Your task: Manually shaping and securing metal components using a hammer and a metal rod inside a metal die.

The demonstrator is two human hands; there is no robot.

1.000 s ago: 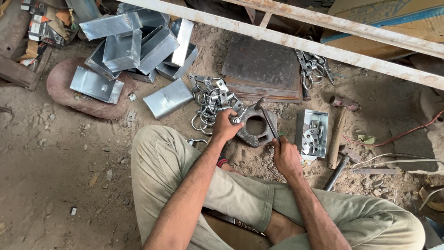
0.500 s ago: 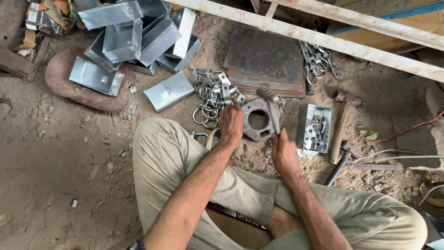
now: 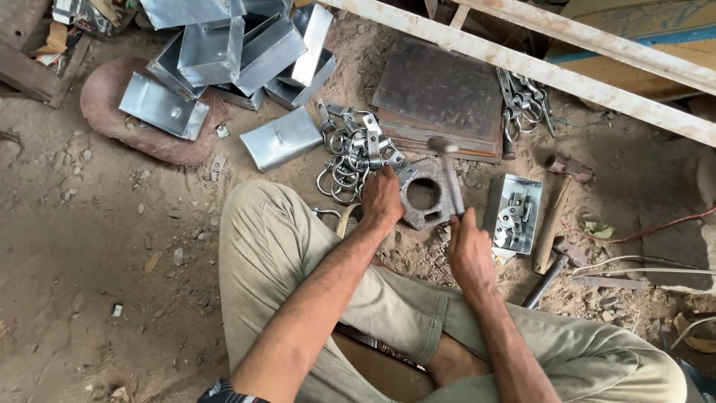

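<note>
I sit cross-legged on a dirt floor. My right hand (image 3: 468, 246) grips the handle of a hammer (image 3: 447, 170), whose head is raised and blurred above a thick iron block with a round hole (image 3: 424, 195). My left hand (image 3: 382, 198) rests at the block's left edge, pinching a small bright metal piece (image 3: 401, 170) against it. Just left of that hand lies a pile of metal rings with clamps (image 3: 350, 153).
A small metal tray of brackets (image 3: 514, 213) sits right of the block, with two more hammers (image 3: 556, 216) beyond. Folded sheet-metal boxes (image 3: 224, 52) are stacked at the top left, a rusty plate (image 3: 440, 93) lies behind the block, and a white beam (image 3: 567, 71) crosses above.
My right hand has lifted the hammer, its head now raised above the block. My left hand stays at the block's left edge with the small metal piece.
</note>
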